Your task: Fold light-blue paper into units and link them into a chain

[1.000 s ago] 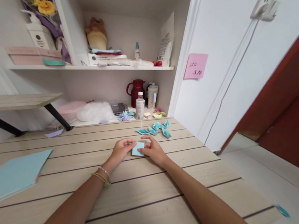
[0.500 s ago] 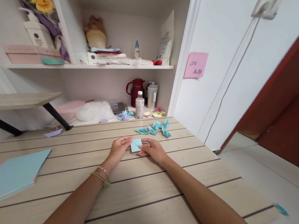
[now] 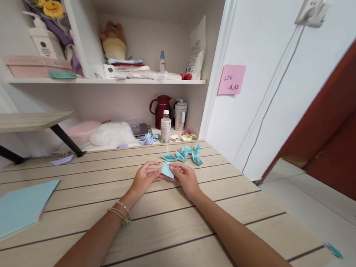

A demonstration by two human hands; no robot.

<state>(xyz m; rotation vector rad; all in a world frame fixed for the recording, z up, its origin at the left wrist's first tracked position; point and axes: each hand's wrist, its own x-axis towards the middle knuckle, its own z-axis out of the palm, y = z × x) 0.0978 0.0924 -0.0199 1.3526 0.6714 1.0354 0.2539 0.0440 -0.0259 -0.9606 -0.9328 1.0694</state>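
Observation:
A small light-blue piece of folded paper (image 3: 167,170) is held between my two hands, just above the table. My left hand (image 3: 145,178) pinches its left side between thumb and fingers. On the right edge, the thumb and fingers of my right hand (image 3: 185,177) are closed on the same paper. Its face now looks roughly triangular, with one point up. Just beyond my hands lie several folded blue paper boats (image 3: 181,156) in a loose group.
To the left lies a stack of coloured paper sheets (image 3: 19,209). A plastic bottle (image 3: 165,127), a dark red jug (image 3: 161,112) and small folded papers (image 3: 149,139) stand along the back. A raised wooden shelf (image 3: 24,121) is at left. A blue folded paper (image 3: 334,250) is at lower right.
The paper has gone from a square-looking outline to a tilted, triangular one and shifted slightly right. My right fingers have moved up its edge; both hands still hold it.

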